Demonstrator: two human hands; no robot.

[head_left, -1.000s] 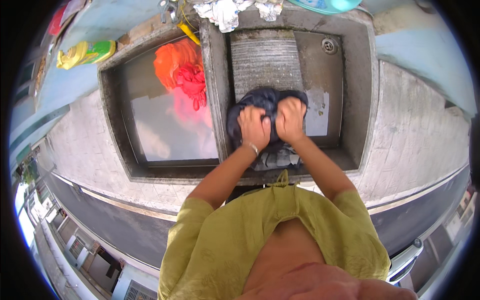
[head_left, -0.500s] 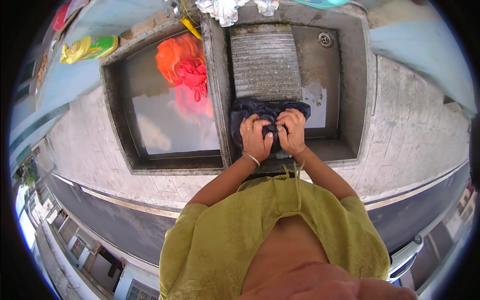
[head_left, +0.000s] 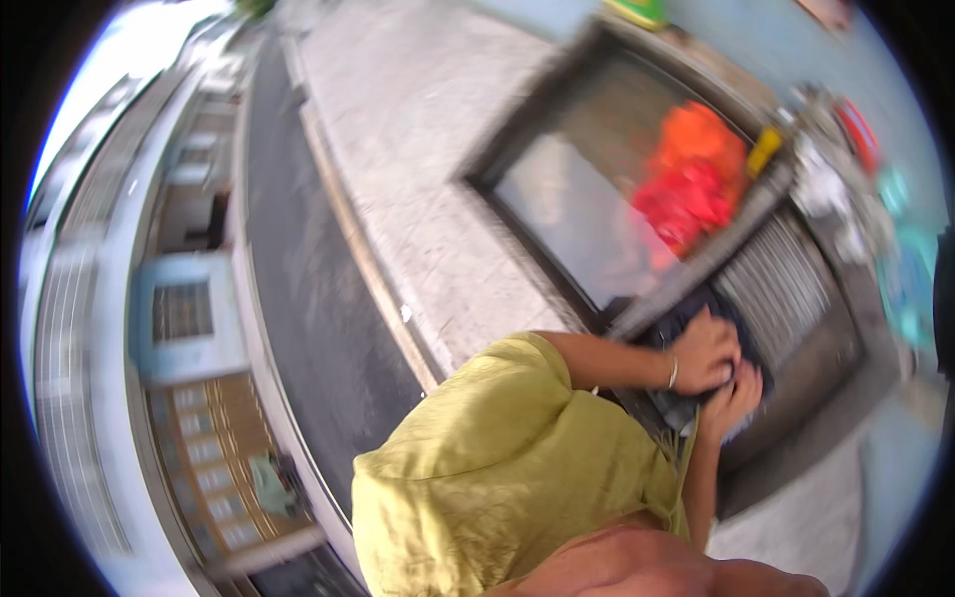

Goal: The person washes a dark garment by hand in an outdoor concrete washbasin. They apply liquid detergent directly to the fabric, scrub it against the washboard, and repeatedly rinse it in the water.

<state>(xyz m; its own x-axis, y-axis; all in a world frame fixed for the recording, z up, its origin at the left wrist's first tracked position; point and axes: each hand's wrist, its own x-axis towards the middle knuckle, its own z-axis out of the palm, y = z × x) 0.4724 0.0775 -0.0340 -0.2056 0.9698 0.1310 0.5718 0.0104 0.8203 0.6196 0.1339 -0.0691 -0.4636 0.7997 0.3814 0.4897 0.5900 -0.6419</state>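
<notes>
Navy-black cloth (head_left: 686, 316) lies bunched at the wearer's end of the ribbed washboard (head_left: 778, 284). Left hand (head_left: 706, 353), bracelet (head_left: 673, 373) at its wrist, bears on that end; its fingers are bent and clamped on the cloth. Right hand (head_left: 732, 401) sits just beside it, fingers likewise clamped on the cloth. Across the dividing wall (head_left: 701, 256) from the washboard, a tub (head_left: 497, 149) of water contains orange cloth (head_left: 701, 139) and red cloth (head_left: 681, 204), touching. White cloth (head_left: 826, 189) lies beyond the washboard's far end. Fine detail is blurred.
</notes>
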